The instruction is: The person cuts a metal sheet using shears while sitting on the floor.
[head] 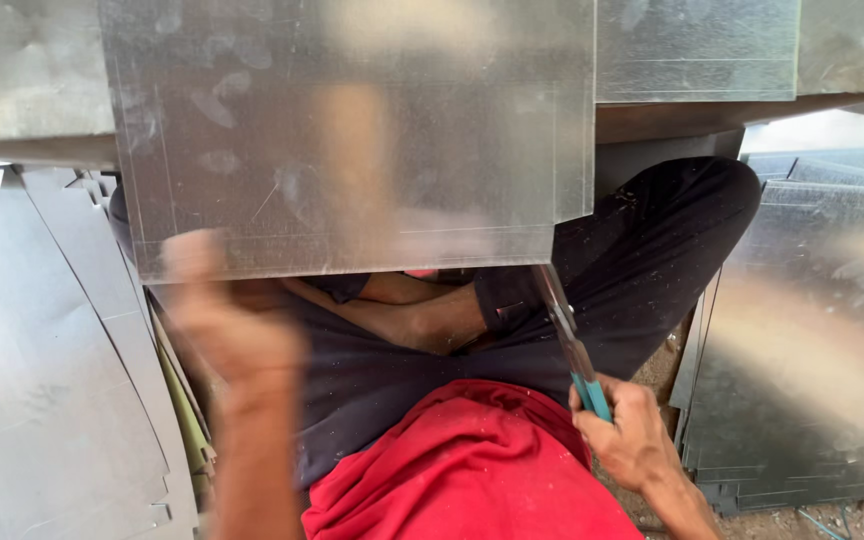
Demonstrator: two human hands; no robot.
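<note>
Head view, looking down at a seated person working on a galvanized metal sheet (pixel 352 140). The sheet, a single shiny rectangular panel with faint scribed lines parallel to its edges, fills the upper middle of the view and extends out over the person's lap; its near edge runs straight across above the crossed legs in dark trousers (pixel 642 250). The left hand (pixel 217 310) lies at the near left corner of the sheet, just below its edge; it is blurred, the fingers appear loosely curled, and whether it actually grips the sheet cannot be told. The right hand (pixel 624 432) lies below the near right corner of the sheet, well apart from the left hand, and is closed around the blue-green handles of one pair of tin snips (pixel 567 335). The snips slant up from that hand, and their grey blades meet the sheet's near edge close to its right corner. A red garment (pixel 472 470) covers the person's torso below the sheet, between the two hands. To the left of the sheet lies a loose stack of cut metal offcuts (pixel 42 380); to its right stands a stack of flat metal panels (pixel 802 340) with layered edges; the pieces in either stack cannot be counted exactly. Beyond the sheet's far right corner, further metal plates (pixel 697 50) rest on a surface.
</note>
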